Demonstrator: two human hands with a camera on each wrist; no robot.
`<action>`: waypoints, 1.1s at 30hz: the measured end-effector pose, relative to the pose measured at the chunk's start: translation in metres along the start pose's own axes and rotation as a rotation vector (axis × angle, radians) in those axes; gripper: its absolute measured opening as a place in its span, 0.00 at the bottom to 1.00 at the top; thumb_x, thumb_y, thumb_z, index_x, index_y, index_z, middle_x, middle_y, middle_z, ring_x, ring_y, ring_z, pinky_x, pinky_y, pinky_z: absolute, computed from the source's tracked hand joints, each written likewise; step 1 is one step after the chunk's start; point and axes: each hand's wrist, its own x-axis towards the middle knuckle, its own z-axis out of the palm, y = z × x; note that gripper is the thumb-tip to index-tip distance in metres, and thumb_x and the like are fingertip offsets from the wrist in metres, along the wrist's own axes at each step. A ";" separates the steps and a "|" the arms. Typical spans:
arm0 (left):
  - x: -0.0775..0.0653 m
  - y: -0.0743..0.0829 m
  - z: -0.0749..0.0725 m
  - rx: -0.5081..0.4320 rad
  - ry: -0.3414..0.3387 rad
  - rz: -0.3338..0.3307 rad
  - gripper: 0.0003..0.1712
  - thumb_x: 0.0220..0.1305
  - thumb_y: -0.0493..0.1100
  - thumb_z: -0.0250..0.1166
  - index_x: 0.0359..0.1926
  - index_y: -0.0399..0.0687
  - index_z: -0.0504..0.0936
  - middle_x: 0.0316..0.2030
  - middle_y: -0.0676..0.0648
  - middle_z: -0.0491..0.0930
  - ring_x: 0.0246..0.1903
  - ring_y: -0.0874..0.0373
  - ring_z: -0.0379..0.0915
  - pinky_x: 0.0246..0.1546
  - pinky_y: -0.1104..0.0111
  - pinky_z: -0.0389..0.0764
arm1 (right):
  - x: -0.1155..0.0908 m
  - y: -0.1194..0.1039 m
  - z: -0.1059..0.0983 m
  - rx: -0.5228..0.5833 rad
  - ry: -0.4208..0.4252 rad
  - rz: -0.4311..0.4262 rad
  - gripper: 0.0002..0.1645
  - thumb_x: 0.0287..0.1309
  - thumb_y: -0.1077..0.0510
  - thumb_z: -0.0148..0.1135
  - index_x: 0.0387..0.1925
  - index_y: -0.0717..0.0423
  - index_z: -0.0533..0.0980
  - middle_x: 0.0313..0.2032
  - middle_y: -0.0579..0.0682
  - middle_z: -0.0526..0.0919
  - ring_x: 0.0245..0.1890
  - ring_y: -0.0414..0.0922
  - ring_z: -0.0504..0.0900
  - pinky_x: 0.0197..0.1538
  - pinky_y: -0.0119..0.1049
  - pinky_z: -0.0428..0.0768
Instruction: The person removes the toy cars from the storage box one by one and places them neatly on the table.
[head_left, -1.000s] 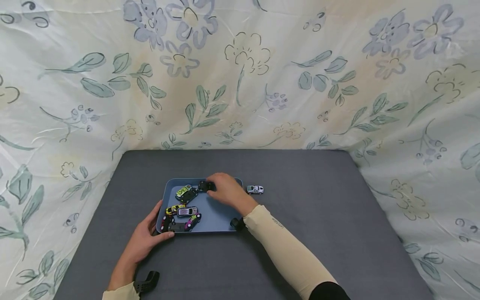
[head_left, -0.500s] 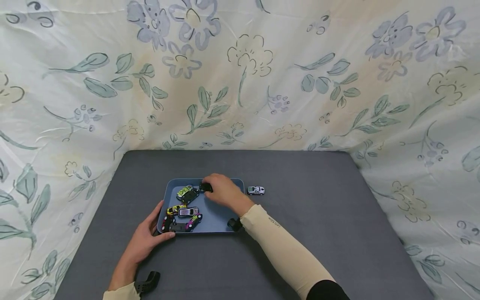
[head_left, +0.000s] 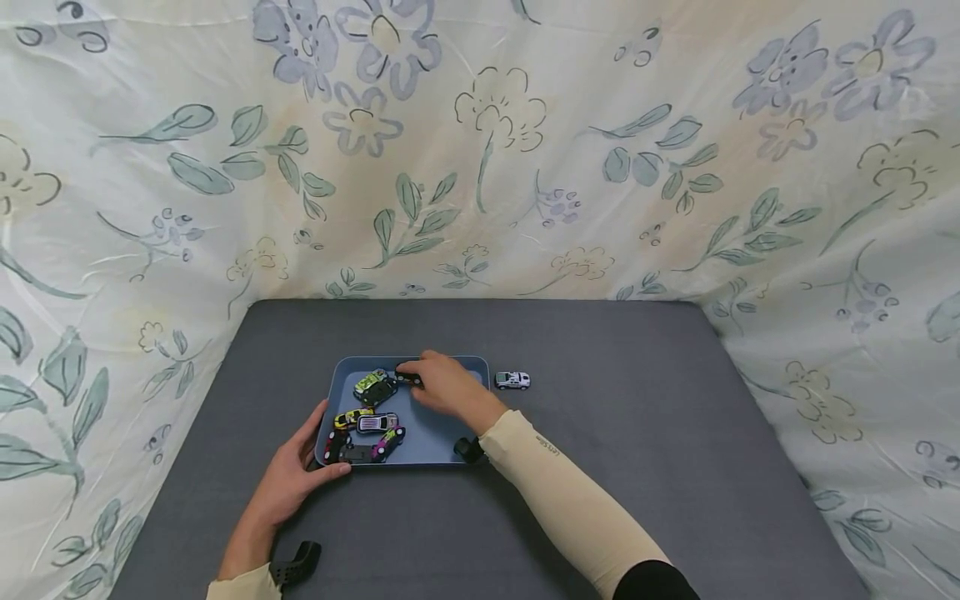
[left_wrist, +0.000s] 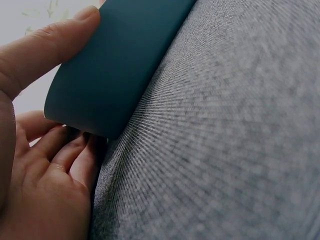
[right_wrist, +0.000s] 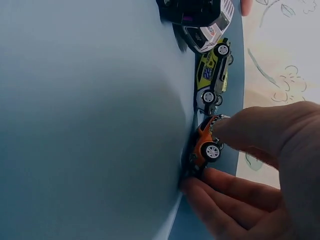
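Note:
My left hand (head_left: 288,479) holds the near-left corner of a blue tray (head_left: 431,429). In the left wrist view, its thumb lies along the tray's outer wall and the other fingers bend behind the corner. Inside the tray, at the far wall, my right hand (head_left: 448,387) pinches an orange toy car (right_wrist: 201,142) between thumb and fingers. The car is tilted, with its wheels facing sideways in the right wrist view. A yellow-green toy car (head_left: 371,382) is just left of it, with a dark toy car (head_left: 378,392) against it.
Several more toy cars cluster at the tray's left front, among them a yellow one (head_left: 349,418) and a silver one (head_left: 377,423). A white toy car (head_left: 513,381) stands on the grey table (head_left: 600,358) right of the tray. Floral cloth (head_left: 495,167) hangs behind.
My right hand and its fingers have shifted slightly, and the pinched car sits a little differently at the far wall. The left hand and tray stay in place.

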 end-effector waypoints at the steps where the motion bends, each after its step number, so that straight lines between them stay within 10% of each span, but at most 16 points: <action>1: 0.000 0.000 0.000 0.000 0.000 0.000 0.69 0.61 0.48 0.84 0.89 0.49 0.47 0.84 0.30 0.49 0.80 0.30 0.52 0.57 0.91 0.58 | 0.000 0.000 0.000 -0.001 -0.005 0.003 0.29 0.79 0.53 0.64 0.77 0.41 0.76 0.60 0.53 0.81 0.49 0.45 0.82 0.52 0.42 0.83; 16: -0.002 0.002 -0.001 -0.006 -0.005 -0.015 0.68 0.61 0.47 0.84 0.89 0.50 0.47 0.84 0.32 0.48 0.80 0.33 0.52 0.71 0.73 0.64 | 0.001 0.001 -0.002 -0.040 0.019 -0.054 0.28 0.76 0.58 0.67 0.73 0.47 0.79 0.59 0.51 0.83 0.55 0.45 0.83 0.59 0.41 0.83; 21: -0.002 0.001 0.000 -0.014 -0.005 -0.020 0.68 0.61 0.45 0.84 0.89 0.50 0.47 0.84 0.32 0.49 0.81 0.33 0.52 0.59 0.89 0.59 | 0.000 0.001 -0.002 -0.035 0.024 -0.070 0.26 0.76 0.60 0.67 0.71 0.48 0.81 0.60 0.51 0.82 0.57 0.45 0.83 0.61 0.41 0.82; 33: -0.003 0.001 -0.002 -0.017 -0.002 -0.016 0.68 0.61 0.44 0.84 0.89 0.51 0.47 0.84 0.31 0.49 0.81 0.33 0.52 0.58 0.90 0.59 | 0.000 -0.001 -0.003 -0.041 0.011 -0.063 0.17 0.76 0.55 0.69 0.62 0.48 0.87 0.53 0.48 0.86 0.49 0.43 0.84 0.51 0.39 0.83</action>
